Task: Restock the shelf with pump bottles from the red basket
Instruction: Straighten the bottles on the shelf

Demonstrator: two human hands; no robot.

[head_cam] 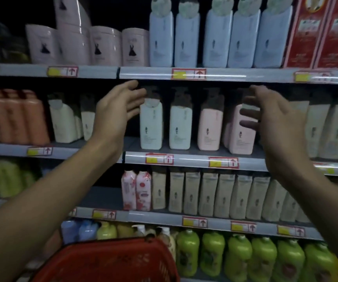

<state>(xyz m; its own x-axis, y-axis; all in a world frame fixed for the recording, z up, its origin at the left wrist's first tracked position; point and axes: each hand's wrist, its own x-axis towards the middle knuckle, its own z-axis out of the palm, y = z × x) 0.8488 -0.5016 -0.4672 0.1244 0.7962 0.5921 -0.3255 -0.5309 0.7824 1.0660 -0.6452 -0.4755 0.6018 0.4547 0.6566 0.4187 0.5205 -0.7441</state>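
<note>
Both my hands are raised in front of the second shelf (194,157). My left hand (117,106) is open with fingers spread, just left of a pale mint pump bottle (151,127). A second mint bottle (180,127) and a pink pump bottle (210,129) stand beside it. My right hand (273,119) is open too, its fingers in front of another pink bottle (239,137), which stands slightly tilted. Neither hand holds anything. The red basket (111,261) is at the bottom of the view below my left arm; what lies inside is too dark to make out.
Light blue bottles (217,41) and pink tubs (105,45) fill the top shelf, with red boxes (314,33) at the right. Beige bottles (225,194) line the third shelf. Green pump bottles (237,257) stand on the bottom shelf. Orange bottles (32,117) stand at the left.
</note>
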